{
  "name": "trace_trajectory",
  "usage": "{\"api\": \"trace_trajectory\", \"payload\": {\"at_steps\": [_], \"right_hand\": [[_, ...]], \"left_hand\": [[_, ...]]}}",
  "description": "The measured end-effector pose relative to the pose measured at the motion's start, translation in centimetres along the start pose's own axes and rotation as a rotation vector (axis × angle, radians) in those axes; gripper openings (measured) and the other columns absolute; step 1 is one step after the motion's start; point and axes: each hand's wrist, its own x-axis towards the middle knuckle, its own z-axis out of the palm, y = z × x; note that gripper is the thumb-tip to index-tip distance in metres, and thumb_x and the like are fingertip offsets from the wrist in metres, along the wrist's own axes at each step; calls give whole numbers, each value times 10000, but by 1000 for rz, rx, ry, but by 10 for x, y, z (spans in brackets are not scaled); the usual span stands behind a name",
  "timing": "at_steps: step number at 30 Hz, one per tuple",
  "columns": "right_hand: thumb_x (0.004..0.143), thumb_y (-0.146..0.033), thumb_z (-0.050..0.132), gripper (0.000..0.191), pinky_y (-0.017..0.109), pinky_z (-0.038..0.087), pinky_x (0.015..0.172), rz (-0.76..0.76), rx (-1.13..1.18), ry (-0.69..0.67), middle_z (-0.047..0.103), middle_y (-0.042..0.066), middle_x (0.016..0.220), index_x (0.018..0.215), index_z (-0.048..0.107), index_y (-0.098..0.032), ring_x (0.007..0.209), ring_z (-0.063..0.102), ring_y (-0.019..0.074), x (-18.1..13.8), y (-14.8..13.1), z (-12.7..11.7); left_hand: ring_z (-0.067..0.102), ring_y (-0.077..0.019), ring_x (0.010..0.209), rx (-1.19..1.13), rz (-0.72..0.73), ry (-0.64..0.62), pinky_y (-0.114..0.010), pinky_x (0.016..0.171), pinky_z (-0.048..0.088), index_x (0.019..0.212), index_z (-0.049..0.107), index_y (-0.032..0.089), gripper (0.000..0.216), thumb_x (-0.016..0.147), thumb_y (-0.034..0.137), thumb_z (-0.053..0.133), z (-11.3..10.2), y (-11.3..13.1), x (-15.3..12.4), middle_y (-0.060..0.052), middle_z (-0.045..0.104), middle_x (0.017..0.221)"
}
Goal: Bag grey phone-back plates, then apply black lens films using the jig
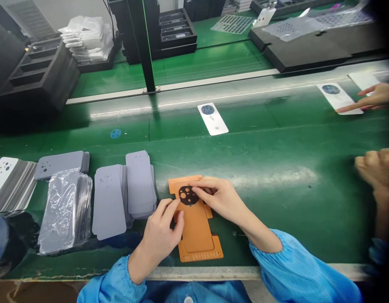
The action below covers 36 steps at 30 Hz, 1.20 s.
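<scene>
An orange phone-shaped jig (197,235) lies on the green belt (276,160) near the front edge. A dark round piece with several holes (187,195) sits on the jig's upper part. My right hand (219,197) pinches this piece at its right edge with closed fingers. My left hand (161,233) rests on the jig's left side, fingers curled, thumb and forefinger near the piece's lower left. Both arms wear blue sleeves.
Stacks of grey phone-back panels (140,185) and bagged panels (66,210) lie left of the jig. A white panel (212,119) lies farther up the belt. Other people's hands (375,168) work at the right, one touching a white panel (339,97). Black trays (43,67) stand behind.
</scene>
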Motion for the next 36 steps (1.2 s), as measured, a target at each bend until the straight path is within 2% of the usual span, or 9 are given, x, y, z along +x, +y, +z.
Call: {"api": "trace_trajectory", "payload": {"at_steps": [4, 10, 17, 23, 28, 36], "right_hand": [[952, -358, 601, 249, 314, 542, 730, -23, -40, 35, 773, 63, 1034, 1061, 797, -248, 892, 704, 224, 0, 4, 3], [937, -318, 599, 236, 304, 484, 639, -82, -184, 107, 744, 53, 889, 1026, 797, -224, 704, 634, 174, 0, 2, 6], [941, -241, 569, 246, 301, 501, 652, -235, -265, 164, 634, 56, 934, 1073, 776, -233, 727, 595, 160, 2, 3, 8], [972, -216, 540, 269, 299, 510, 699, -276, -353, 124, 575, 50, 920, 1074, 785, -256, 777, 599, 163, 1, 6, 9], [978, -206, 532, 279, 292, 503, 645, -293, -432, 123, 556, 48, 916, 1097, 781, -252, 727, 580, 156, -1, 5, 9], [976, -179, 520, 314, 301, 507, 675, -279, -392, 107, 509, 32, 904, 1100, 782, -300, 750, 572, 161, -1, 7, 5]], "left_hand": [[715, -203, 887, 46, 13, -12, -301, 751, 615, 1312, 576, 195, 350, 963, 192, 549, 2, -1, -1, -118, 658, 1120], [720, -204, 875, 101, 22, -15, -292, 718, 624, 1323, 566, 197, 359, 964, 197, 545, 3, 0, 0, -121, 657, 1131], [721, -199, 832, 160, 26, -36, -287, 694, 630, 1339, 555, 206, 380, 960, 194, 538, 1, 3, 1, -124, 658, 1124], [723, -202, 826, 186, 27, -46, -282, 662, 624, 1329, 551, 186, 363, 968, 204, 525, 2, 3, 0, -128, 652, 1126], [714, -177, 786, 234, 19, -78, -271, 639, 614, 1344, 518, 188, 359, 987, 217, 500, 1, 5, 0, -114, 649, 1133], [705, -157, 712, 307, 63, -106, -267, 574, 587, 1327, 523, 166, 330, 1007, 219, 459, -1, 6, 1, -102, 646, 1110]]}}
